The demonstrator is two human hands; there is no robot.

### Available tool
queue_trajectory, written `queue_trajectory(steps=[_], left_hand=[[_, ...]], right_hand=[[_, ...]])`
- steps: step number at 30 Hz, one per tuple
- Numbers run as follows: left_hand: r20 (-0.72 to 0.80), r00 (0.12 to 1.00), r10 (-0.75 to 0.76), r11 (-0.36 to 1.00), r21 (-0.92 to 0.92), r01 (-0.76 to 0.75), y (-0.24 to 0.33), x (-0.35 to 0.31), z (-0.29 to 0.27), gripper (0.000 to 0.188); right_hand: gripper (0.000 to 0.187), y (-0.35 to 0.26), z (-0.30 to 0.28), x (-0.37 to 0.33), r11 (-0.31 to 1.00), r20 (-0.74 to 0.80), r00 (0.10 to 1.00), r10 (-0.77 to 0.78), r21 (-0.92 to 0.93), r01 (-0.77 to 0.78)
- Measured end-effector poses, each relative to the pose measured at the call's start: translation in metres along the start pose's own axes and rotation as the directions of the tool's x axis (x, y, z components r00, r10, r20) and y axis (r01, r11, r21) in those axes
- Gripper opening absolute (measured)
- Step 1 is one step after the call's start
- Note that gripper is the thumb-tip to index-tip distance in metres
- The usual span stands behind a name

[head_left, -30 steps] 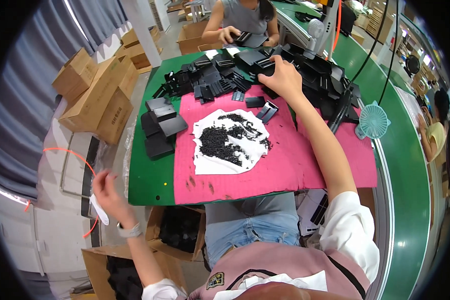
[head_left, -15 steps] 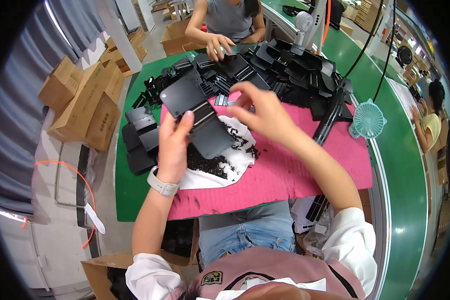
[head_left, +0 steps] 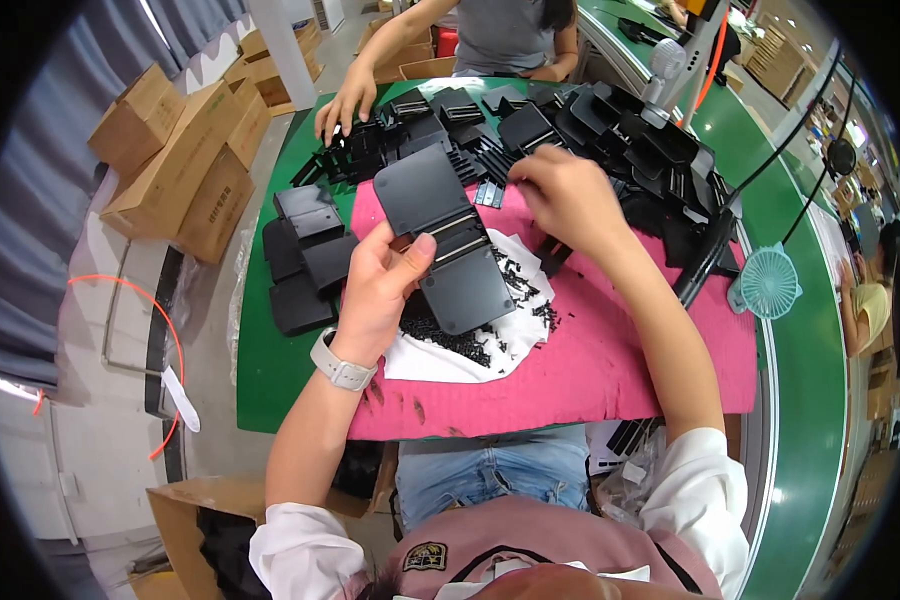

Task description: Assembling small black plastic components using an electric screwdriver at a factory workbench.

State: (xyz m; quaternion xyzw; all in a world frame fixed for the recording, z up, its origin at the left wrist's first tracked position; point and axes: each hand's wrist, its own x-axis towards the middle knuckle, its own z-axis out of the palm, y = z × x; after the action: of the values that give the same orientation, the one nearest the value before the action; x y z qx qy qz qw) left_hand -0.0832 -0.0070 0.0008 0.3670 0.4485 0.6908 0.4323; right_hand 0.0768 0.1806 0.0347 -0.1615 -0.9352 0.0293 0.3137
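Observation:
My left hand (head_left: pixel 375 285), with a watch on its wrist, grips a black hinged plastic bracket (head_left: pixel 467 290) by its left edge. The bracket has two flat panels with metal rods across its middle, and is held over a pile of small black screws (head_left: pixel 445 338) on a white cloth (head_left: pixel 435 370). My right hand (head_left: pixel 578 205) is right of the bracket, fingers curled together and slightly blurred; what they hold, if anything, is hidden. Small silver metal plates (head_left: pixel 489 194) lie beside its fingertips. A dark piece (head_left: pixel 553 255) shows just below that hand.
Black plastic parts (head_left: pixel 630 130) heap along the far side of the pink mat (head_left: pixel 610 370). More black pieces (head_left: pixel 305 255) stack at left. A black tubular tool (head_left: pixel 708 260) and teal fan (head_left: pixel 770 282) stand right. Opposite, another person's hand (head_left: pixel 348 100) touches black parts.
My left hand and the bracket appear further right in view. My right hand's fingers have gone from spread to curled. The other person's hand has moved left across the parts.

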Motion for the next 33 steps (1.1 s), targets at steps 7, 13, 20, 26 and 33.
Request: queue_trajectory(steps=[7, 13, 20, 26, 33], left_hand=[[-0.012, 0.999, 0.051, 0.992, -0.111, -0.052, -0.003, -0.01, 0.016, 0.039], [-0.017, 0.992, 0.127, 0.991, -0.034, -0.127, -0.006, -0.009, 0.024, 0.04], [-0.02, 0.999, 0.046, 0.992, -0.116, -0.048, -0.006, -0.011, 0.023, 0.044], [-0.031, 0.994, 0.107, 0.994, -0.02, -0.108, -0.01, -0.014, 0.019, 0.043], [0.025, 0.999, 0.044, 0.998, -0.036, -0.043, -0.003, -0.016, 0.023, 0.039]], right_hand=[[0.015, -0.064, -0.043, -0.018, 0.2, 0.287, 0.867, 0.407, 0.898, -0.391], [0.026, -0.083, -0.014, -0.033, 0.152, 0.286, 0.855, 0.434, 0.912, -0.382], [0.027, -0.085, -0.011, -0.035, 0.091, 0.194, 0.845, 0.498, 0.958, -0.273], [0.026, -0.085, -0.012, -0.036, 0.767, -0.048, 0.933, 0.358, 0.585, -0.264], [0.036, -0.07, -0.002, -0.041, 0.697, 0.022, 0.931, 0.365, 0.656, -0.289]])
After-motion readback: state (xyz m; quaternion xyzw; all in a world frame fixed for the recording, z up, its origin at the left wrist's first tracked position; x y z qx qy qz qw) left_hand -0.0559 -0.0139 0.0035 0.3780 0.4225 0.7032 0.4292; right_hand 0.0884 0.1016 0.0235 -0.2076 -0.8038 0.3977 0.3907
